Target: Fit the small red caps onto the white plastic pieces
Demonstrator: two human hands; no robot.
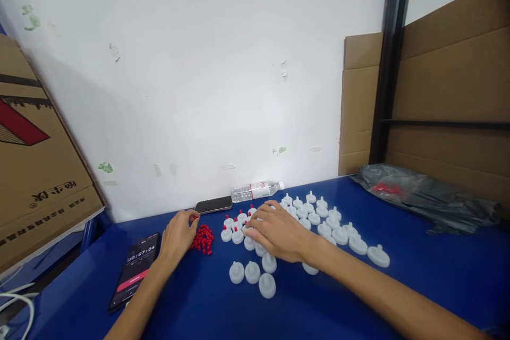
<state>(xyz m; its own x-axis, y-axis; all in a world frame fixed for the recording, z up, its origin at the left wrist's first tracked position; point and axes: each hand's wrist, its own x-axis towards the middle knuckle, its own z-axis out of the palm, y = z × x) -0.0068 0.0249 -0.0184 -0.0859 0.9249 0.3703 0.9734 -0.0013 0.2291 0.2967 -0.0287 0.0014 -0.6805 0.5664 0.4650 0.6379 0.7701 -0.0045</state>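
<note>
My left hand [180, 235] is at the left edge of a pile of small red caps [204, 240]. Its thumb and forefinger are pinched together, with a bit of red showing between the tips. Over a group of white round pieces with thin nozzles [340, 236] reaches my right hand [281, 231], palm down. Its fingers curl toward the thumb among the pieces, and what they grip is hidden. To the left of that hand, several white pieces wear red tips [227, 222]. Nearer to me, a few bare white pieces [252, 272] stand apart on the blue table [191, 308].
A dark phone [214, 205] and a clear water bottle [257, 191] lie by the wall. Another phone [135, 271] running a timer is beside my left forearm. A grey plastic bag [422, 196] lies at right. Cardboard [40, 149] stands at left.
</note>
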